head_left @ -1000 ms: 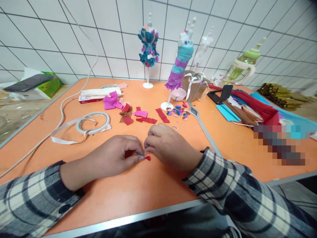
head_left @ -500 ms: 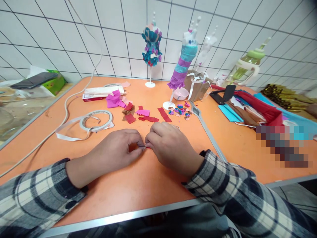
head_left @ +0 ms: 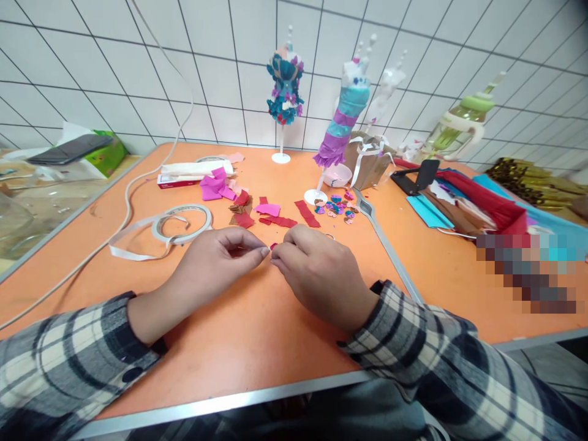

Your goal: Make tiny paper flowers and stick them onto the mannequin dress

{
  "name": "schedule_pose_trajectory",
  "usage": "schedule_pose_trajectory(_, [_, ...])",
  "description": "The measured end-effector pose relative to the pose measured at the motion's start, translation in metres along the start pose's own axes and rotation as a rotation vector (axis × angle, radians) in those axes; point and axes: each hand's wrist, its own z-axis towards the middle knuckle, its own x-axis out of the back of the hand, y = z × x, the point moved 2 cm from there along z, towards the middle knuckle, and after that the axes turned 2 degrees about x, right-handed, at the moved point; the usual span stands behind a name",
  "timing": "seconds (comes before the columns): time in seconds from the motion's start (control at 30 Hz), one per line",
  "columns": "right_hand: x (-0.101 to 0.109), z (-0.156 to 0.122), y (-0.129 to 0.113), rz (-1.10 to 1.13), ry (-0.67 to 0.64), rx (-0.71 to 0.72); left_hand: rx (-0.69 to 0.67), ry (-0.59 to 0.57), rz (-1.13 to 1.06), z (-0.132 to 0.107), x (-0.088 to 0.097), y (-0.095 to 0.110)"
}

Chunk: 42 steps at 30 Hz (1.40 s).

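Note:
Low over the orange table (head_left: 229,361), my two hands meet with their fingertips almost touching. A tiny piece of red paper (head_left: 274,246) shows at the fingers of my right hand (head_left: 316,269), which are curled closed around it. The thumb and forefinger of my left hand (head_left: 215,257) are pinched together right beside it; whatever they hold is too small to name. Just beyond the hands lie strips of red crepe paper (head_left: 307,214), a magenta paper piece (head_left: 267,210) and a heap of small paper flowers (head_left: 337,206). A roll of white tape (head_left: 208,218) lies near my left hand.
Behind stand a doll-like dress form (head_left: 285,86) in teal ruffles and another form (head_left: 345,113) wrapped in blue and purple. A pink bowl (head_left: 337,174), a black phone stand (head_left: 416,177), folded coloured paper (head_left: 487,202) and a green-lidded bottle (head_left: 463,125) are farther right. A white cable (head_left: 127,208) runs along the left.
The joined fingertips have risen slightly away from me, and more of the red piece shows between them. Both hands keep their pinch; the view has shifted a little.

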Motion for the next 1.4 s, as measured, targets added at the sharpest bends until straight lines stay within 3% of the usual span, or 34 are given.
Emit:
schedule_pose_trajectory(0.13, [0.003, 0.000, -0.002, -0.022, 0.044, -0.025, 0.123, -0.025, -0.235, -0.003, -0.004, -0.010])
schedule_pose_trajectory(0.27, [0.007, 0.000, -0.003, 0.002, 0.087, -0.045, 0.234, -0.119, -0.713, -0.008, -0.014, -0.016])
schedule_pose_trajectory(0.33, [0.008, 0.001, -0.002, 0.092, 0.111, -0.098, 0.281, -0.163, -0.888, -0.011, -0.017, -0.014])
schedule_pose_trajectory(0.43, [0.004, 0.004, 0.005, 0.425, 0.134, -0.269, 0.290, -0.192, -0.971, -0.013, -0.019, -0.011])
schedule_pose_trajectory(0.5, [-0.002, 0.007, 0.010, 0.742, 0.073, -0.413, 0.237, -0.207, -0.918, -0.012, -0.016, -0.011])
schedule_pose_trajectory(0.6, [-0.011, 0.010, 0.014, 1.168, -0.183, -0.590, 0.070, -0.207, -0.644, -0.008, -0.008, -0.013])
schedule_pose_trajectory(0.7, [-0.013, 0.008, 0.016, 1.319, -0.351, -0.638, -0.122, -0.260, -0.313, -0.003, 0.003, -0.008])
schedule_pose_trajectory(0.8, [-0.010, 0.007, 0.019, 1.247, -0.374, -0.479, -0.225, -0.412, -0.197, -0.002, 0.007, 0.000])
schedule_pose_trajectory(0.97, [-0.009, 0.006, 0.019, 1.015, -0.358, -0.077, -0.221, -0.636, -0.191, -0.008, 0.004, 0.005])
schedule_pose_trajectory(1.13, [-0.009, 0.003, 0.020, 0.842, -0.331, 0.010, -0.209, -0.692, -0.114, -0.017, -0.004, 0.005])
schedule_pose_trajectory(1.23, [-0.007, 0.002, 0.024, 0.770, -0.204, -0.023, -0.302, -0.636, -0.017, -0.022, -0.006, 0.007])
schedule_pose_trajectory(1.33, [-0.005, 0.002, 0.031, 0.759, -0.084, -0.152, -0.512, -0.416, 0.087, -0.021, -0.001, 0.011])
schedule_pose_trajectory(1.4, [-0.004, 0.002, 0.033, 0.785, -0.103, -0.220, -0.636, -0.244, 0.175, -0.020, 0.004, 0.012])
